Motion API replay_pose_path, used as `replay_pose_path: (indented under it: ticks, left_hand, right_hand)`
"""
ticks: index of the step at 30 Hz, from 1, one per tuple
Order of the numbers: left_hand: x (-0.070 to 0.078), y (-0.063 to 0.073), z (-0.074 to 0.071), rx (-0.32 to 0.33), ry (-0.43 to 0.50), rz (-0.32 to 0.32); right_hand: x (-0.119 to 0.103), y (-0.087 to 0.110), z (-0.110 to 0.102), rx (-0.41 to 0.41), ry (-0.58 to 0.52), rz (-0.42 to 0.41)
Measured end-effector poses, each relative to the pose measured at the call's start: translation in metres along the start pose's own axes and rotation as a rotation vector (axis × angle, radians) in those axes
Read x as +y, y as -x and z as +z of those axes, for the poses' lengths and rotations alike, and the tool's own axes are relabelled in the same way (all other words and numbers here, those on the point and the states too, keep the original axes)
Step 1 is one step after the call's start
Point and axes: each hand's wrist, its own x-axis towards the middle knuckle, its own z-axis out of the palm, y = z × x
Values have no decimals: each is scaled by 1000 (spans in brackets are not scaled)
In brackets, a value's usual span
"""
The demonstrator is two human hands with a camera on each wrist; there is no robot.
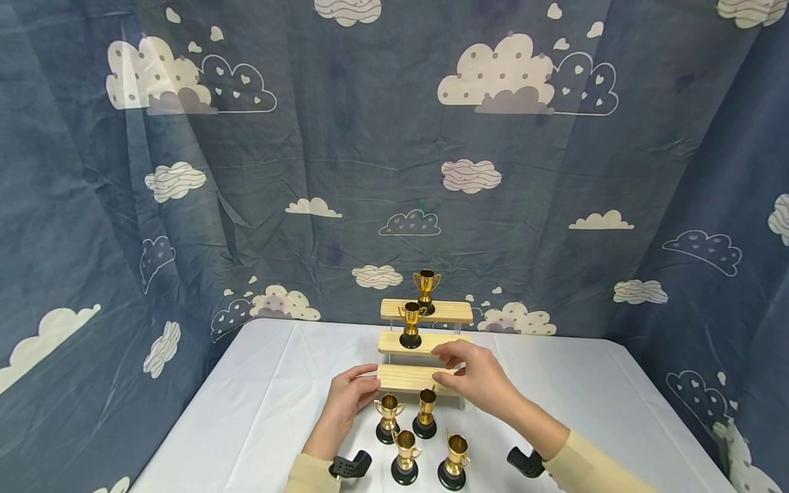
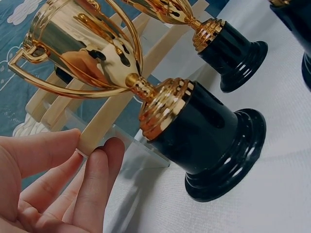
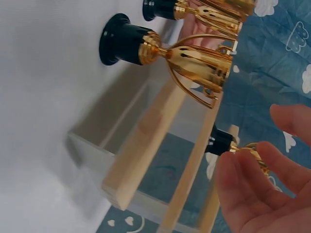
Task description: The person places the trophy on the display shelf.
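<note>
Gold two-handled cups on round, glossy black bases stand upright nearest you on the white tablecloth (image 1: 265,418): a front-left cup (image 1: 405,457) and front-right cup (image 1: 454,463), then a rear-left cup (image 1: 387,418) and rear-right cup (image 1: 424,413) just before the shelves.

Your left hand (image 1: 346,402) pinches the left end of the pale wooden bottom shelf (image 1: 407,377), with fingers above and below the plank. Your right hand (image 1: 479,375) is at the right ends of the shelves, fingers loosely curved and thumb spread apart; whether any fingertip touches wood, I cannot tell.

To handle the shelves well, match a light pressure at both ends and keep the planks level, since a jolt could rock what they carry. Mind the rear-left cup's handle, close beside your left fingers.

Farther back, the pale wooden middle shelf (image 1: 390,341) bears an upright gold middle cup (image 1: 410,324) left of centre. Behind and higher, the pale wooden top shelf (image 1: 454,311) carries the top cup (image 1: 426,289), before a blue-grey cloud-print curtain (image 1: 364,137).
</note>
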Motion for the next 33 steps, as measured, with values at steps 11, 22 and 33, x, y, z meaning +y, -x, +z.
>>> replay_pose_path:
  ticks: [11, 22, 33]
  left_hand:
    - [2, 2, -1, -13, 19, 11]
    - [1, 2, 0, -18, 28, 18]
    - [1, 1, 0, -2, 7, 1]
  right_hand:
    - [11, 5, 8, -87, -89, -1]
    - [23, 10, 14, -162, -137, -10]
    - [29, 12, 20, -194, -156, -41]
